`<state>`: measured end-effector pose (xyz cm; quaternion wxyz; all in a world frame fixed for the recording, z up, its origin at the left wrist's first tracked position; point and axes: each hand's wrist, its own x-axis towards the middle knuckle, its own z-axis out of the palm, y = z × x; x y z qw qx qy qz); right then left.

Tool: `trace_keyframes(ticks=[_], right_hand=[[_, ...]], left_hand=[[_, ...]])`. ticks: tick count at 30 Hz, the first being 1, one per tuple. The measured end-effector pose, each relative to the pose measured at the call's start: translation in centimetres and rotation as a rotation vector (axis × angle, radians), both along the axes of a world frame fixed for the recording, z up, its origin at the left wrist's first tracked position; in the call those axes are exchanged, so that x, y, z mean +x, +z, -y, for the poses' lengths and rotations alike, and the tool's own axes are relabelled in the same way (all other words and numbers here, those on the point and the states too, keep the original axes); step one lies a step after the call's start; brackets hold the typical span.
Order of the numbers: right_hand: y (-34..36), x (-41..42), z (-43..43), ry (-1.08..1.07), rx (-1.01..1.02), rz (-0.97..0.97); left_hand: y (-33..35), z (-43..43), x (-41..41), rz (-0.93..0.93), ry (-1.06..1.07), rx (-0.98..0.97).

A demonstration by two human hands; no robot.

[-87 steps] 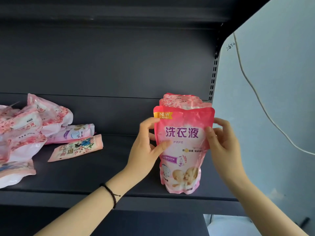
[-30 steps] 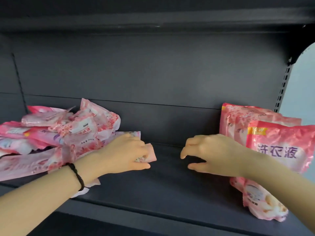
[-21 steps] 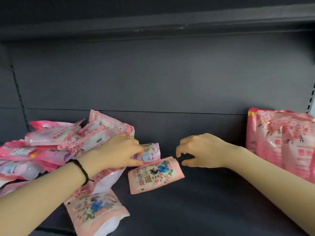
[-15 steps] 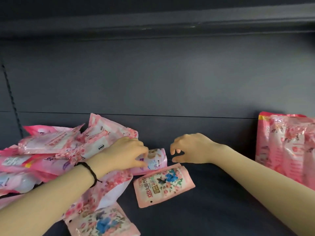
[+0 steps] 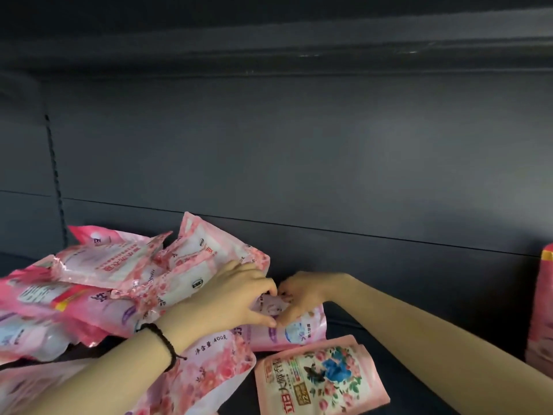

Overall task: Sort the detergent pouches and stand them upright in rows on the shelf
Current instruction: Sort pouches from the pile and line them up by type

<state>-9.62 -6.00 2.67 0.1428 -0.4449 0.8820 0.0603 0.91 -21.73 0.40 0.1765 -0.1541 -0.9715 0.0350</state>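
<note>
A loose heap of pink detergent pouches (image 5: 113, 283) lies on the left of the dark shelf (image 5: 353, 327). At its right edge lies a pale pink-and-lilac pouch (image 5: 296, 329). My left hand (image 5: 236, 295) and my right hand (image 5: 302, 295) meet on that pouch's upper end, fingers curled onto it. A floral pouch with a blue flower (image 5: 320, 375) lies flat just in front. Upright pink pouches (image 5: 541, 307) stand at the far right edge, mostly cut off.
The shelf's dark back panel (image 5: 299, 163) rises behind, and the shelf above (image 5: 269, 52) overhangs. A slotted upright (image 5: 55, 175) runs down at the left. Bare shelf floor stretches between the floral pouch and the upright pouches.
My view has swung left from the upright row to the heap. Both hands have closed in on the pale pink-and-lilac pouch and now hold its end together.
</note>
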Motion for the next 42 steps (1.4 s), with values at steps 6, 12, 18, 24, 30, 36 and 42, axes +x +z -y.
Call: trace_keyframes(ticks=[6,12,18,24,30,36,42], right_hand=[[-1.3,-0.4,-0.2,-0.042,-0.089,0.095],[-1.2,1.6,-4.4,-0.067,-0.24,0.067],[-0.1,3.1,-10.1,-0.032,-0.304,-0.289],[-1.3,2.9,-14.3,-0.117,-0.389,-0.467],[-1.4,2.8,-16.8,-0.338,-0.571,-0.05],[-0.5,3.2,-16.4,-0.309,-0.951,0.176],[-2.0,2.7,-18.8,-0.531,-1.616,0.339]], left_hand=[[-0.7,0.2,-0.1,-0.014,0.029,0.052],[-0.6,-0.1,-1.4,0.092,0.125,0.128],[-0.1,-1.9,-3.1,0.23,0.17,0.069],[1.6,-5.6,-5.0,0.267,0.002,0.474],[2.5,-8.9,-5.6,0.218,-0.133,0.647],[4.9,-11.5,-5.2,0.047,-0.155,0.488],[2.0,-14.1,-5.4,-0.426,-0.191,0.655]])
